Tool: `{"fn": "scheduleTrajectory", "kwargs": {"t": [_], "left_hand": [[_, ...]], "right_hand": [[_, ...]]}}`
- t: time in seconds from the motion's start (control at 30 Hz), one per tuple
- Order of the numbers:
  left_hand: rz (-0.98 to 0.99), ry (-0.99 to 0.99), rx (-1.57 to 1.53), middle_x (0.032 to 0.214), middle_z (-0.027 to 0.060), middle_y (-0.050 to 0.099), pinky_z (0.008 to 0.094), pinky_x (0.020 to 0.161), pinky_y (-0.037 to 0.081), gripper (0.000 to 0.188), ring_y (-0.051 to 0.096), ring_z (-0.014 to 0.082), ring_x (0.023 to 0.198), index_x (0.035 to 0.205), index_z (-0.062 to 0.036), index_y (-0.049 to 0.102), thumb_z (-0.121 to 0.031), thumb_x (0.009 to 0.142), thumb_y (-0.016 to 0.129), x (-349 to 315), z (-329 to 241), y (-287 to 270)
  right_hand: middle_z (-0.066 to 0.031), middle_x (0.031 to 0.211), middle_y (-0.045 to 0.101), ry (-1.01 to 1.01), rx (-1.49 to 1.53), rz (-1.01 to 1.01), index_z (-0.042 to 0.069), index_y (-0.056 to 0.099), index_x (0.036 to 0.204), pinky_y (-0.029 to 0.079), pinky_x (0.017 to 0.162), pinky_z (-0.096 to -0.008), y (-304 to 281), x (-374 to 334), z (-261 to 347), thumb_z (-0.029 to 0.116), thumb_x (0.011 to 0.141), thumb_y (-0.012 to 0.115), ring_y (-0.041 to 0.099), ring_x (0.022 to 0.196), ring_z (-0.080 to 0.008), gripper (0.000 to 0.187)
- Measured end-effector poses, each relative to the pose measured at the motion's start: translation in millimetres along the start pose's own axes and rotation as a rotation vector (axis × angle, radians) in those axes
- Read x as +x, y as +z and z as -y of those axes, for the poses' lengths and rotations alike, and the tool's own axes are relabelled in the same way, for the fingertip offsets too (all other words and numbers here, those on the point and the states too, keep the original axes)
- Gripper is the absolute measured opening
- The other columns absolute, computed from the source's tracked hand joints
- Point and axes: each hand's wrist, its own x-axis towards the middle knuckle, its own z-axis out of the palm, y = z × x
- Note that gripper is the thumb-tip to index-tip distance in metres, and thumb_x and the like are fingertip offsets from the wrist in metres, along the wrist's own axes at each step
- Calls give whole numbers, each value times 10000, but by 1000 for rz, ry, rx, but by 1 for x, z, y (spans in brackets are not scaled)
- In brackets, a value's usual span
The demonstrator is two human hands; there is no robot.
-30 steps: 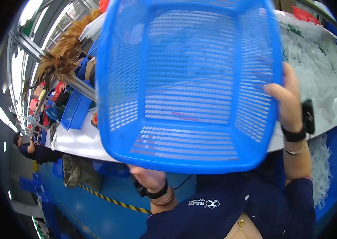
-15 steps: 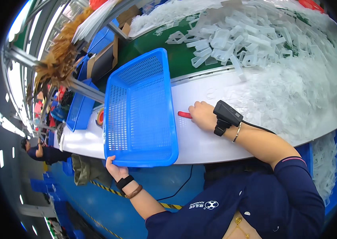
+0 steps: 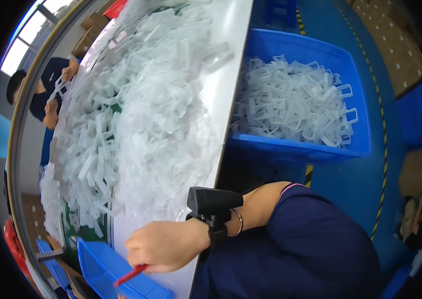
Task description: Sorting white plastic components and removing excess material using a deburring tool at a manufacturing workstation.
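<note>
My right hand (image 3: 168,246) is closed around a slim red-handled tool (image 3: 131,275), whose working end I cannot make out. It hangs over the blue perforated basket (image 3: 103,264) at the lower left, only part of which shows. To its far side, a spread of clear, thin plastic pieces (image 3: 163,144) covers the white tabletop (image 3: 227,30). Frosted rectangular plastic frames (image 3: 88,164) lie heaped to the left of these. A black device is strapped to my right wrist. My left hand is outside the picture.
A large blue bin (image 3: 300,147) full of frosted plastic frames stands on the floor to the right of the table. Across the table, another person (image 3: 46,94) handles plastic pieces. A metal post (image 3: 16,164) rises on the left; stacked cartons (image 3: 390,30) are at the far right.
My view has swung far to the right, bringing in the floor bin and the person opposite. The blue basket has shifted to the lower left edge. My right hand still grips the red-handled tool.
</note>
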Motion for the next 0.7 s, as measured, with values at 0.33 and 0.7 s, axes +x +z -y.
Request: {"fn": "scheduleTrajectory", "kwargs": {"t": [0.33,0.7], "left_hand": [[959,-479,-1195,1154,150,560,439,1027,345,504,478,307,1176,999,-50,548,-460,961,257,-22,-77,230],[1064,-1186,-1102,797,100,638,339,862,499,415,622,236,960,807,-50,572,-390,956,386,-27,-17,289]], "right_hand": [[-128,915,527,174,-168,-366,-4,535,1030,451,724,-365,-127,-126,-7,231,767,641,524,830,-281,368],[-137,1050,599,1101,-1599,-871,34,624,965,416,878,-393,-356,-395,3,142,811,575,533,997,-315,194]]}}
